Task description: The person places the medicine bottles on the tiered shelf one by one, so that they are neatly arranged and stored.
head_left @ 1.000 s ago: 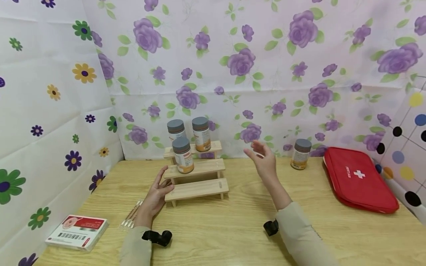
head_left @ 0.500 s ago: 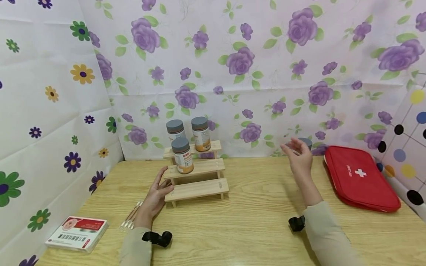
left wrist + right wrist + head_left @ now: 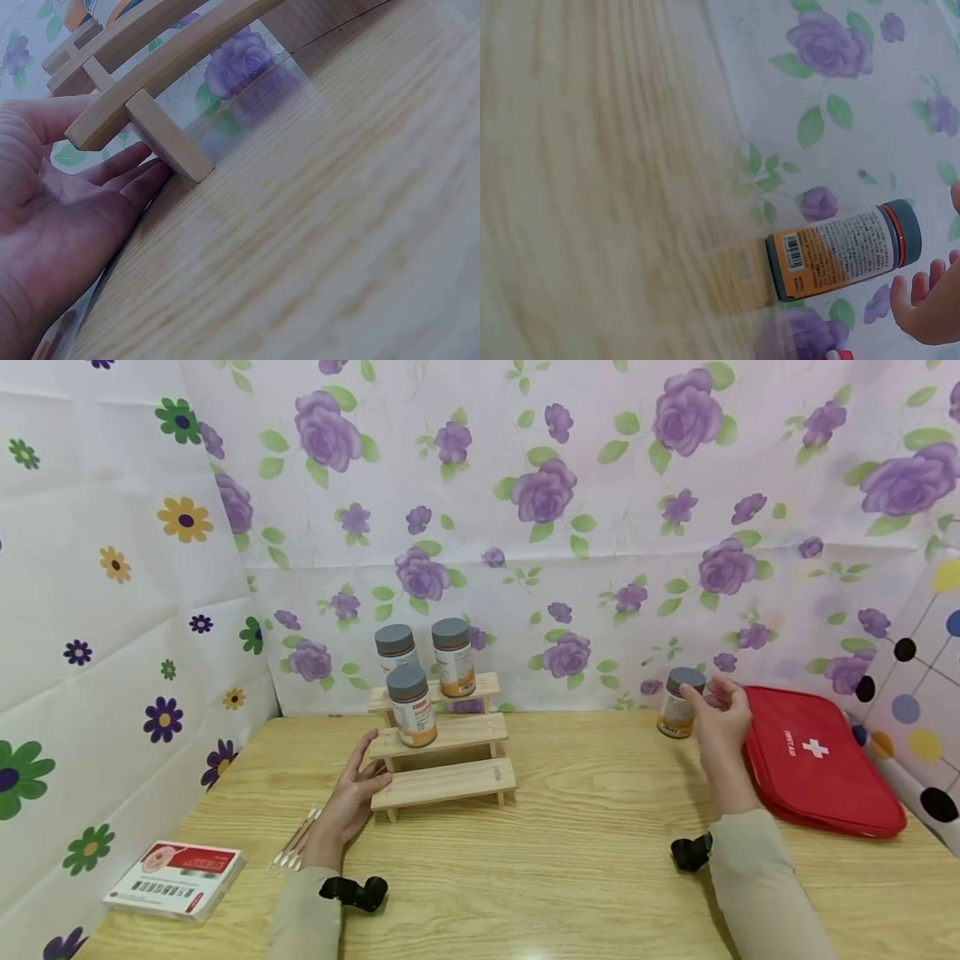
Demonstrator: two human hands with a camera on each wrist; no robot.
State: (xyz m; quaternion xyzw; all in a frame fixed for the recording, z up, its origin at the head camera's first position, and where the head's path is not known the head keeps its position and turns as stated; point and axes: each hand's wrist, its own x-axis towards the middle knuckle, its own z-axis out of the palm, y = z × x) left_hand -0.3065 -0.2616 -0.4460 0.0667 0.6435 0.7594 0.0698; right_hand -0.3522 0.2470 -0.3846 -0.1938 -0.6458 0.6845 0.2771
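Note:
At the rack's left end is my left hand [image 3: 352, 797], its fingers and thumb touching the step ends of a three-step wooden display rack [image 3: 442, 785]. In the left wrist view its fingers [image 3: 127, 169] lie beside a leg. Two pill bottles with grey lids, the back-left bottle [image 3: 395, 647] and the back-right bottle [image 3: 454, 657], stand on the top step; a third bottle [image 3: 412, 706] is on the middle one. My right hand [image 3: 723, 722] is just right of a separate upright pill bottle [image 3: 677, 714]. In the right wrist view, its fingers [image 3: 930, 289] are apart from that bottle.
A red first-aid bag [image 3: 817, 760] lies right of the right hand. Cotton swabs [image 3: 296, 842] lie left of the left forearm, and a white-and-red box [image 3: 176, 878] is at the front left. Floral cloth [image 3: 555, 568] hangs behind the table.
My right hand has moved rightward, passing in front of the separate bottle to its right side. My left hand stays at the rack. The bottles have not moved.

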